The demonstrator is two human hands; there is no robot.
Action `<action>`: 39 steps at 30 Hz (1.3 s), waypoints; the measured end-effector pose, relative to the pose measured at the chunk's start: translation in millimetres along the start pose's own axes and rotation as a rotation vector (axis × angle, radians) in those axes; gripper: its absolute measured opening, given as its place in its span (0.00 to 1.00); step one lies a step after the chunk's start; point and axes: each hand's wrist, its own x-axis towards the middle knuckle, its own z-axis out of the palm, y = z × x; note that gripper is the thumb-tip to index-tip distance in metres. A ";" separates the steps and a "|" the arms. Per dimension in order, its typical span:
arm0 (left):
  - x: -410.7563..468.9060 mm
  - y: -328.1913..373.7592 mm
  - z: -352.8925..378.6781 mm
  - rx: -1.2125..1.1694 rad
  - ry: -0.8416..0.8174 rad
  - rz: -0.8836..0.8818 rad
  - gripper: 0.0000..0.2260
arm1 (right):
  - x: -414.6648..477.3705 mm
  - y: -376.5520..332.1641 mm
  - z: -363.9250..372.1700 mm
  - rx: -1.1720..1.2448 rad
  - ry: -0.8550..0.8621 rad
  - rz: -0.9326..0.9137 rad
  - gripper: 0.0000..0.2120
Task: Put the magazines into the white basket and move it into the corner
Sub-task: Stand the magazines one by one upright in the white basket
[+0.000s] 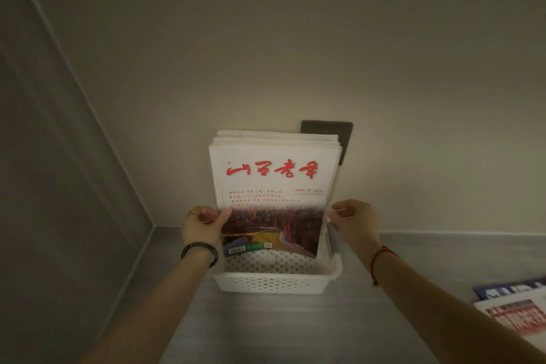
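A white perforated basket [270, 282] stands on the grey counter against the back wall. Several magazines stand upright in it as a stack [273, 186], leaning on the wall; the front cover is white with red characters and a landscape photo. My left hand [204, 223] pinches the stack's left edge, thumb on the front cover. My right hand [353, 220] grips the stack's right edge. Both wrists wear bracelets.
The corner of the two walls [153, 226] lies left of the basket, with bare grey counter [165, 248] between. A dark wall plate [328, 130] shows behind the stack. Two more magazines [514, 310] lie flat at the right edge.
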 end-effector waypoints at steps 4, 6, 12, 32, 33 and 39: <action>-36.4 7.9 2.8 -0.023 -0.086 0.022 0.13 | -21.6 16.4 -46.9 0.064 -0.061 0.002 0.06; -64.9 10.6 13.5 -0.072 -0.185 0.018 0.11 | -38.1 34.6 -78.7 0.052 -0.079 -0.008 0.10; -180.5 -7.5 79.4 -0.170 -0.482 -0.140 0.03 | -83.7 111.0 -188.3 -0.115 -0.126 0.086 0.06; -428.6 -50.7 291.9 -0.065 -0.770 -0.474 0.10 | -91.9 292.2 -407.8 -0.415 -0.343 0.256 0.23; -430.0 -51.2 294.5 -0.030 -0.744 -0.452 0.09 | -91.8 297.7 -408.6 -0.498 -0.379 0.206 0.24; -439.0 -45.0 306.3 0.058 -0.767 -0.272 0.06 | -90.0 307.8 -410.0 -0.617 -0.412 0.109 0.28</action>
